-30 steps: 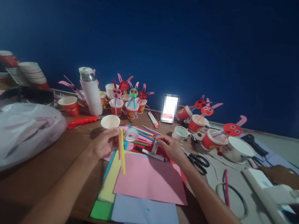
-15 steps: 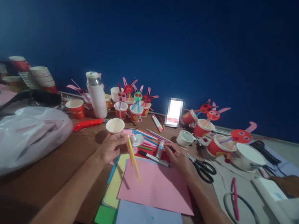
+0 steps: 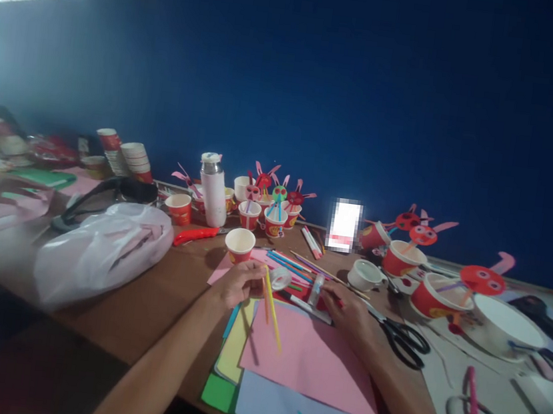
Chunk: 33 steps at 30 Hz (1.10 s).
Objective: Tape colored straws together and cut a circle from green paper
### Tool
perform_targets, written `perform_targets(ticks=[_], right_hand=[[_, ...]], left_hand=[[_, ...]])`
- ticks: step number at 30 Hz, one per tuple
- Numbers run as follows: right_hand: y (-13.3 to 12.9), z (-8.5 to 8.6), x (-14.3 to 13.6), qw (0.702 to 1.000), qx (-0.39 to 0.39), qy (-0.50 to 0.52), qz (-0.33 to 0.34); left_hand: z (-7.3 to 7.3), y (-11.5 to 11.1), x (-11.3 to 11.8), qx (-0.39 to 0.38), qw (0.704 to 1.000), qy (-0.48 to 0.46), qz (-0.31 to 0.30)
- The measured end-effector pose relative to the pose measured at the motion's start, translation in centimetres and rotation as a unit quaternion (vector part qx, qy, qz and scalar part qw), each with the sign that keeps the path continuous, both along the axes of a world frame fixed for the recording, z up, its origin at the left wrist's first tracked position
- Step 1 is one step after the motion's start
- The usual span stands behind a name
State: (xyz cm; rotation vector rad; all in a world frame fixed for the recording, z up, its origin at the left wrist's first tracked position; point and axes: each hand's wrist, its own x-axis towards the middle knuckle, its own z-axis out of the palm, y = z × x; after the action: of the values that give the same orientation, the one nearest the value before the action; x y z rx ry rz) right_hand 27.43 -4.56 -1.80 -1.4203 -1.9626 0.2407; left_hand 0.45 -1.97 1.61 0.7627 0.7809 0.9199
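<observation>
Above the far-left corner of the pink sheet (image 3: 312, 362), my left grip (image 3: 236, 286) is pinched narrow on a yellow strip (image 3: 272, 314) and an orange strip (image 3: 265, 302). Tops meet in the pinch, lower ends splay apart over the sheet; can't tell if they're joined. My right grip (image 3: 351, 313) is half-curled past the sheet's far edge, just beside a clear tube (image 3: 316, 291); can't tell whether it touches that or holds anything.

Status: well beyond the sheet, several cups (image 3: 274, 223) carry eared paper faces (image 3: 279, 192) on slim legs. More to the right of it, e.g. a red face (image 3: 483, 281) over a red cup (image 3: 430, 303). Those look complete to me. The pair in my left grip has no face, no ears, no cup, so I'd call this one early.

Beyond the sheet's far-left corner, the pale-rimmed cup (image 3: 240, 241) has nothing standing in it. Tape roll (image 3: 280, 278) is just past the far edge; scissors (image 3: 408, 344) lie right of the sheet, unused. Sheet itself looks uncut.
</observation>
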Motion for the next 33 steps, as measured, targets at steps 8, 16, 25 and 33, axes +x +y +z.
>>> perform_targets(ticks=[8, 16, 25, 33], right_hand=[[0.4, 0.2, 1.6, 0.990, 0.022, -0.132, -0.051], [0.4, 0.4, 2.4, 0.972, -0.016, -0.224, -0.064], [0.2, 2.6, 3.7, 0.978, 0.023, -0.147, -0.148], [-0.2, 4.1, 5.1, 0.976, 0.087, -0.043, -0.194]], left_hand=[[-0.8, -0.2, 0.5, 0.007, 1.000, 0.012, -0.016], [-0.7, -0.1, 0.6, 0.013, 1.000, 0.026, -0.007], [0.3, 0.2, 0.0, 0.009, 1.000, 0.020, 0.012], [0.4, 0.6, -0.7, 0.014, 1.000, 0.012, 0.021]])
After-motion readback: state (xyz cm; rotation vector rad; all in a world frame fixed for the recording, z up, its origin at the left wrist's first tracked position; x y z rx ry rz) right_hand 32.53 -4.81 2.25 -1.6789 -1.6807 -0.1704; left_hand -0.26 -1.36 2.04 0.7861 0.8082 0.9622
